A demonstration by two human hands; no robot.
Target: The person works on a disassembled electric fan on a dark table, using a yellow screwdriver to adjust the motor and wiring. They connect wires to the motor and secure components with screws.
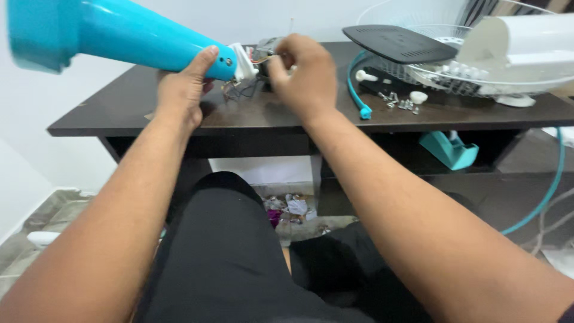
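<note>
Nearest, black-clad lap (233,263), both bare forearms stretching forward over it. Beyond the knees, scraps of litter (293,209) on the floor under the desk (107,113).

Up at the desk edge, left hand (182,90) wrapped around the narrow end of the blue housing (119,36), thumb pressed along its side, holding it tilted, wide end up and off to the left. Right at that narrow end, white bracket (242,60), touching the housing; loose wires (239,90) dangling beneath. Just beside it, grey motor (269,48), mostly hidden behind the right hand (302,75). Right hand curled tight over the motor, fingers closed on it; exact hold hard to make out from behind the knuckles.

Further right on the desk: blue cord (357,96) curving down to the edge, small screws (397,101) and a white knob (418,97) scattered near it. Under the top, teal tape dispenser (448,149) on a shelf.

Farthest back, black flat panel (397,43) resting on the white wire grille (454,75), white fan body (526,42) above it.
</note>
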